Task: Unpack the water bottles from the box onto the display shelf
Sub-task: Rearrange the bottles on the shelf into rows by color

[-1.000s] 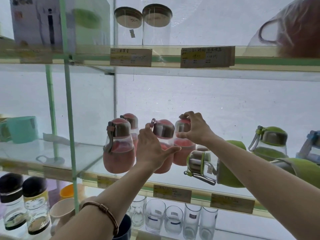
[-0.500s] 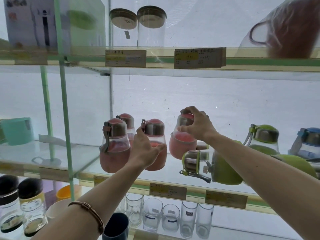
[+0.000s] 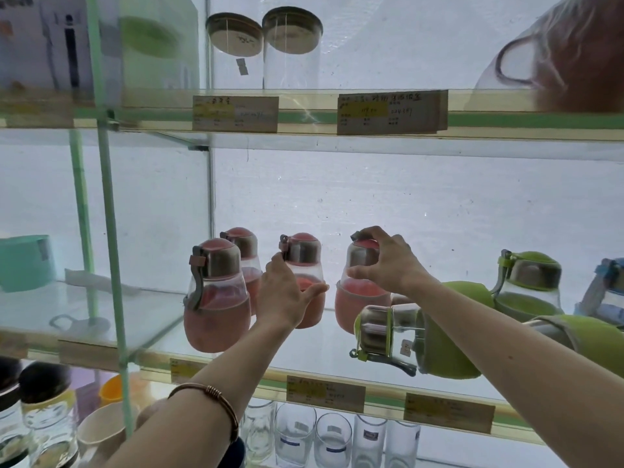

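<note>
On the glass shelf [image 3: 162,336] stand four pink bottles, contents unclear. Your right hand [image 3: 385,261] pinches the cap of the rightmost pink bottle [image 3: 358,298]; your left hand [image 3: 283,292] cups the middle bottle [image 3: 304,265], fingers loosely curled round it.

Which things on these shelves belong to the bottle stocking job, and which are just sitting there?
Part of the job:
pink bottles, one under the left hand, one gripped by the right hand
front pink bottle
tipped green bottle
glass shelf

Just sitting there:
drinking glasses
lidded jars
teal cup
price tags
</note>
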A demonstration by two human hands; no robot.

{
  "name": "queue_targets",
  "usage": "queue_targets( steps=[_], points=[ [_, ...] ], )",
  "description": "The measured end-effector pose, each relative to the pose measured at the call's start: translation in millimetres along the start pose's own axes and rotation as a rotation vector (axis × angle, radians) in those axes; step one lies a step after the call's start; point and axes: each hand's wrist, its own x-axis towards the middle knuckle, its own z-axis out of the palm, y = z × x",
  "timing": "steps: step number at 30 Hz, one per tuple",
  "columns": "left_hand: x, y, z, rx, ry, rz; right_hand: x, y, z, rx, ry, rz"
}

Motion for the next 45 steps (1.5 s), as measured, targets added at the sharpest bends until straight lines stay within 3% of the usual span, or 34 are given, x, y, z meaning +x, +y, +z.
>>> queue_targets(
  steps=[4,9,15,22,30,37,41,45],
  points=[
    [-1,9,2,0.116,-0.01,-0.037,-1,-1,3,-0.025,0.012,0.014],
    [-9,6,-3,-0.096,-0.039,-0.084,-4,-4,3,-0.05,0.026,0.019],
    [1,3,-10,-0.112,-0.15,-0.176,-10,-9,3,-0.045,0.013,0.032],
    [1,-1,2,-0.12,-0.047,-0.064,-13,-13,2,-0.119,0.021,0.027],
    [-1,-11,0,-0.099,-0.034,-0.025,-7,-5,2,-0.116,0.02,0.043],
    [4,-7,-10,-0.099,-0.13,-0.081,-6,-8,4,0.01,0.065,0.069],
    [-6,1,-12,-0.125,-0.076,0.019,-8,-29,-8,0.027,0.141,0.022],
    [-19,18,-24,0.031,-0.022,0.2,-13,-61,-33,0.021,0.196,-0.041]
  ],
)
